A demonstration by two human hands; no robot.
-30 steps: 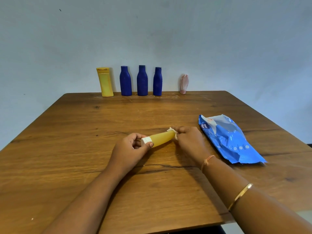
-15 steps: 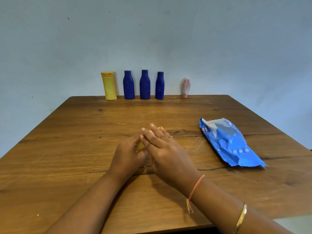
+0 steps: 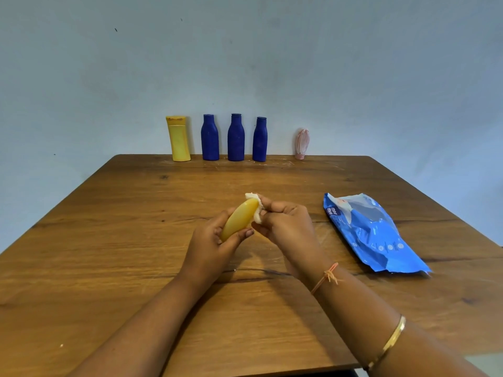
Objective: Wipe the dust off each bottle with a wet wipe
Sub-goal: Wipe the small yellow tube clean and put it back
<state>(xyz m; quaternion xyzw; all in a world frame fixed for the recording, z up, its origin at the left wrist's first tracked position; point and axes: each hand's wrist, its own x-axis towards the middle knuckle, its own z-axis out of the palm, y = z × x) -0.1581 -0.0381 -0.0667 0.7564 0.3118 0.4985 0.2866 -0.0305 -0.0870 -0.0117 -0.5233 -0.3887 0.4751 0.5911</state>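
My left hand [image 3: 209, 246] grips the lower end of a small amber bottle [image 3: 239, 220], tilted with its base pointing up and away over the middle of the wooden table [image 3: 109, 268]. A white wet wipe [image 3: 257, 210] is pressed against the bottle's upper right side, pinched by my right hand [image 3: 285, 227]. The bottle's cap is hidden inside my left palm. Along the far edge stand a yellow bottle [image 3: 178, 138] and three dark blue bottles [image 3: 209, 137] [image 3: 236, 137] [image 3: 260, 139].
A blue wet wipe pack [image 3: 373, 235] lies flat to the right of my hands. A small pink ribbed object [image 3: 302, 144] stands at the far edge, right of the blue bottles, against the pale wall.
Half a second ago my right hand lay flat over the bottle and hid it. Now the bottle is tilted up and my right hand holds the wipe at its upper end.
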